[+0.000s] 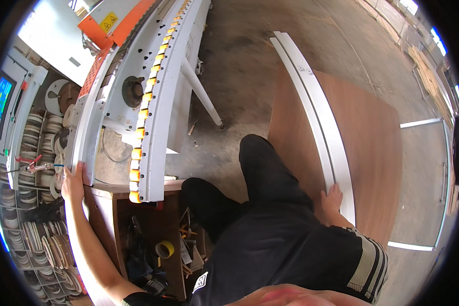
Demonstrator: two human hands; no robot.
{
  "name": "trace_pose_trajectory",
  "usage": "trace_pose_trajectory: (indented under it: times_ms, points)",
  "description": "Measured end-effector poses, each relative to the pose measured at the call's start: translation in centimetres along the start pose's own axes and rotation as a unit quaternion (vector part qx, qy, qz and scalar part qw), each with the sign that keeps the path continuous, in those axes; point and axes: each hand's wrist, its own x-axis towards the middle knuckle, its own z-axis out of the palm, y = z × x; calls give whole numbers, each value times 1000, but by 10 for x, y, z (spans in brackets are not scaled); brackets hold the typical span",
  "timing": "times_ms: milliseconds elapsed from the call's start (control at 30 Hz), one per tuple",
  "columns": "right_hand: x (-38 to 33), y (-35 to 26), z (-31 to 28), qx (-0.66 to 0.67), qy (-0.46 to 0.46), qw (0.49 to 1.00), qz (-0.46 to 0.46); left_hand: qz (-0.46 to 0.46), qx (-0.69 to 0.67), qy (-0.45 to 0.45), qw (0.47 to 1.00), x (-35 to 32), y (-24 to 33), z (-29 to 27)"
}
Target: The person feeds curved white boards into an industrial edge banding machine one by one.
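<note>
My left hand (73, 184) rests against the near end of the machine's grey metal rail (83, 137), fingers extended and nothing visibly held. Low on the right, my right hand (333, 198) lies with its fingers spread on two long white strips (319, 109). These narrow panels lie side by side, with a dark gap between them, across a large brown board (370, 137). Part of my right palm and wrist is hidden by the angle.
A long machine with a row of yellow rollers (147, 98) runs away ahead. Its slanted leg (201, 92) stands on the concrete floor. Below is an open wooden cabinet holding a yellow tape roll (164, 249). Racked coils (56, 245) stand left; a metal frame (446, 178) lies right.
</note>
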Motion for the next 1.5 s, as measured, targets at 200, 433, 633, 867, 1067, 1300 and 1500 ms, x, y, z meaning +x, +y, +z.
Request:
trace_pose_trajectory:
  times_ms: [200, 433, 633, 867, 1067, 1300, 1500]
  points:
    - [9, -10, -23, 120, -9, 990, -67, 24, -44, 37, 998, 0, -16, 12]
    - [8, 19, -3, 144, -109, 983, 21, 4, -73, 69, 995, -2, -6, 6]
    - [3, 4, -1, 183, 13, 983, 15, -8, -69, 44, 997, -2, -2, 4]
    - [26, -52, -65, 249, 30, 968, 30, 2, -56, 72, 996, 0, -4, 15]
    - [64, -67, -146, 163, 139, 976, 43, -14, -56, 82, 995, -8, -5, 12]
    - [79, -67, -327, 59, 306, 950, 28, -2, -44, 71, 996, -13, 0, -1]
    - [110, -72, -495, -42, 509, 859, -33, 36, 17, 79, 996, -26, 1, -25]
